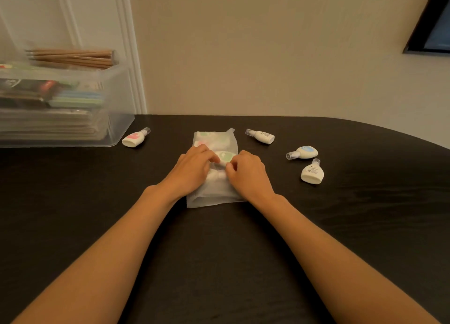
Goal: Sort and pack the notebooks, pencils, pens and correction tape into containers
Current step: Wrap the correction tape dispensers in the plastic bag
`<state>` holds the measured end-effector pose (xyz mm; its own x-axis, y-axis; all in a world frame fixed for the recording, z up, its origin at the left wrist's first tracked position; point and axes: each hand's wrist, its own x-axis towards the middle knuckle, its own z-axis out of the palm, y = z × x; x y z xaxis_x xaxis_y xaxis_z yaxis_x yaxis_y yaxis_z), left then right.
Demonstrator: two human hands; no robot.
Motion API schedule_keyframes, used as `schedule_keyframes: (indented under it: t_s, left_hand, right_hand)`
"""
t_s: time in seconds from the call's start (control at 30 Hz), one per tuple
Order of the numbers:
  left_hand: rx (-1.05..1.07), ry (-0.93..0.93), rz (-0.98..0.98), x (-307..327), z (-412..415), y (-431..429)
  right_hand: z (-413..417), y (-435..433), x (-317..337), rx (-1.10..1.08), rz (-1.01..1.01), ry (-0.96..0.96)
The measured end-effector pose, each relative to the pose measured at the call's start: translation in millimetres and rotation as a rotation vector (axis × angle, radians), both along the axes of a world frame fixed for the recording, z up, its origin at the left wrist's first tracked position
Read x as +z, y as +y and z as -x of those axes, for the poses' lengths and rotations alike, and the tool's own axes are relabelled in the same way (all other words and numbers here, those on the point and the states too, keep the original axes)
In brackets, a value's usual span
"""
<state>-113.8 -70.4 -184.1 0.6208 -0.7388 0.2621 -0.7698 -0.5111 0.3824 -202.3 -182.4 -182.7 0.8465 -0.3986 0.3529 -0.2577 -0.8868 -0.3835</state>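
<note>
A frosted translucent pouch [211, 192] lies flat in the middle of the dark table [219, 250], with several correction tapes showing through it. A green-marked correction tape [225, 156] sits on or in the pouch between my hands. My left hand [192, 169] rests on the pouch's left side, its fingertips touching that tape. My right hand [248, 175] has curled fingers pinching at the tape's near end. Loose correction tapes lie around: a pink one [135, 138] at the left, a white one [261, 136], a blue one [303, 152] and another white one [312, 173] at the right.
A clear plastic bin [117, 119] stands at the back left, holding stacked notebooks and coloured packs. A bundle of wooden pencils [73, 58] lies across its top. The wall runs close behind the table; the table's rounded edge curves down at the right.
</note>
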Motion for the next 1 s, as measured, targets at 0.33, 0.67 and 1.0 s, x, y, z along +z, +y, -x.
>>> schedule_keyframes:
  t_s: [0.33, 0.67, 1.0]
  left_hand:
    - [-0.006, 0.120, -0.121, 4.2, -7.3, -14.0]
    - [0.165, -0.051, 0.212, 0.3, 10.3, 5.3]
    - [0.120, -0.305, -0.039, -4.3, 49.3, 23.8]
  right_hand:
    - [0.5, -7.1, 2.9, 0.011, -0.140, 0.048]
    - [13.9, -11.7, -3.1, 0.033, -0.027, -0.194]
    - [40.8, 9.4, 0.8, 0.281, 0.092, 0.036]
